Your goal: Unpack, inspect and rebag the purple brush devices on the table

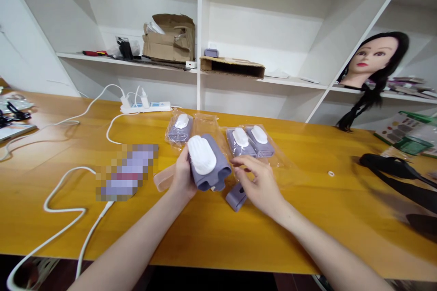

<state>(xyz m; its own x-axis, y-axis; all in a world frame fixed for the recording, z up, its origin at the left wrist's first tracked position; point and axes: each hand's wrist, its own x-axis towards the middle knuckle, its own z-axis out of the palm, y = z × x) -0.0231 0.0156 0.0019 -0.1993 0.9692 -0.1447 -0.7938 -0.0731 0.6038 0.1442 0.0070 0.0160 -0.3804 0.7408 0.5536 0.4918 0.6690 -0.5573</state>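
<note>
The left hand grasps a grey-purple fabric bundle with a white oval pad above the yellow-brown wooden table. Beside the bundle, the right hand has bent fingers; whether it grips anything, I cannot tell. Behind the bundle lie clear-wrapped purple packs with white ovals; a small purple piece sits nearer the person, partly blocked by the right hand.

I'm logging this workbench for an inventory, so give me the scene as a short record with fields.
Left hand: the left hand holds a soft grey-purple bundle with a white oval piece
Right hand: the right hand is beside the bundle, fingers bent; contact unclear
Near right hand: small grey-purple block
Behind: three similar grey-purple pieces in clear plastic, one left, two right
Left side: blurred purplish item, white power strip
Shelves: torn brown cardboard box, black-haired mannequin head
</note>
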